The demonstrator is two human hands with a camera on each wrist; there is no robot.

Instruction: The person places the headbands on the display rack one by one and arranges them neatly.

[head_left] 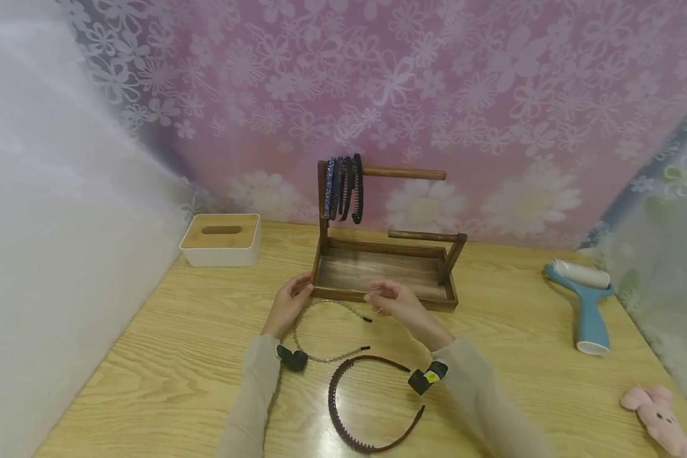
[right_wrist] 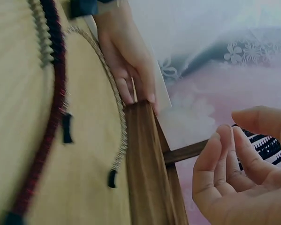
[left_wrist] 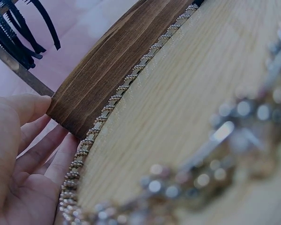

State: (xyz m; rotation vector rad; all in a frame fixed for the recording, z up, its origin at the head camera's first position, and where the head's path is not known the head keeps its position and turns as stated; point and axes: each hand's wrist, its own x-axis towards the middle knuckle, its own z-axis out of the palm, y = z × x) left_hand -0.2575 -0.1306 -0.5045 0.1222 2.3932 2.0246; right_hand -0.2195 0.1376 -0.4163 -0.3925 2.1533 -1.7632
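Left hand (head_left: pixel 289 304) touches wooden rack (head_left: pixel 378 270); right hand (head_left: pixel 392 300) hovers empty

The stand (head_left: pixel 378 270) is a dark wooden tray with an upright post and two rods, sitting upright on the table; several dark headbands (head_left: pixel 343 187) hang on its top rod. A thin beaded headband (head_left: pixel 326 359) with black tips lies flat just before the tray's front edge. A red toothed headband (head_left: pixel 343 420) lies flat nearer the person.
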